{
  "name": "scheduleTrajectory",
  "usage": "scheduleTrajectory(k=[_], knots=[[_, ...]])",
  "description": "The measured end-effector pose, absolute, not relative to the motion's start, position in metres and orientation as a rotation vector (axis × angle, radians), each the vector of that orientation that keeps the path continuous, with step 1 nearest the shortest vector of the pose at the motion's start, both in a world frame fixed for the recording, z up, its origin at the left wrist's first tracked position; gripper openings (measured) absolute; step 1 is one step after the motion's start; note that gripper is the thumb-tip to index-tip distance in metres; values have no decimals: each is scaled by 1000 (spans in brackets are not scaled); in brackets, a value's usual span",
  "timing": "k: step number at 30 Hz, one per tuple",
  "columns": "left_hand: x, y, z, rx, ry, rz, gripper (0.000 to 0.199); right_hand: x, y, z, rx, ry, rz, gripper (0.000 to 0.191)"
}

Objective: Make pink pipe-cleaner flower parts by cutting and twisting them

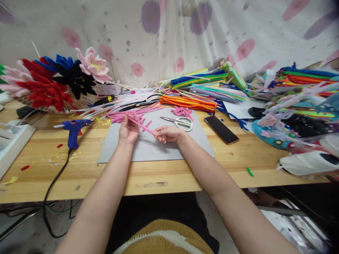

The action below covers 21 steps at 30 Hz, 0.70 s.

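Note:
A pink pipe cleaner (141, 126) is stretched between my two hands, slanting down to the right above the grey cutting mat (159, 151). My left hand (128, 130) pinches its upper left end, palm turned up. Fingers of my right hand (167, 134) are closed on the lower right end. Behind my left hand lie more pink pieces (137, 118), some bent. Scissors with pale handles (182, 123) rest on the mat beyond my right hand, and a small heap of bent pink pieces (182, 112) sits behind them.
A blue glue gun (75, 132) stands at the left, its cord hanging over the table edge. Fuzzy flowers (49, 91) fill the back left. Orange pipe cleaners (189, 103) and other coloured bundles line the back. A phone (221, 129) and plastic-wrapped items (308, 160) are at the right.

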<state>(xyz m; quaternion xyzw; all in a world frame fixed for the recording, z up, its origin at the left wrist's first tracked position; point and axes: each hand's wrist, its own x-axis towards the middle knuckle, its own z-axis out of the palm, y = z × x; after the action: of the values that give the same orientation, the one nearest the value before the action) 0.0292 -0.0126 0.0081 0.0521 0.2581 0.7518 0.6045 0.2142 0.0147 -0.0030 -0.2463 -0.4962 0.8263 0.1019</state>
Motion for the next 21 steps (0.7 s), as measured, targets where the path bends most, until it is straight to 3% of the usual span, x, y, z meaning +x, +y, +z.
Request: scheduleTrajectory(k=[8, 21], knots=[[26, -12, 11, -3, 578, 1731, 32, 212, 16, -4, -720, -1540, 2378, 18], [22, -10, 10, 102, 616, 1710, 23, 215, 15, -4, -792, -1513, 2307, 20]])
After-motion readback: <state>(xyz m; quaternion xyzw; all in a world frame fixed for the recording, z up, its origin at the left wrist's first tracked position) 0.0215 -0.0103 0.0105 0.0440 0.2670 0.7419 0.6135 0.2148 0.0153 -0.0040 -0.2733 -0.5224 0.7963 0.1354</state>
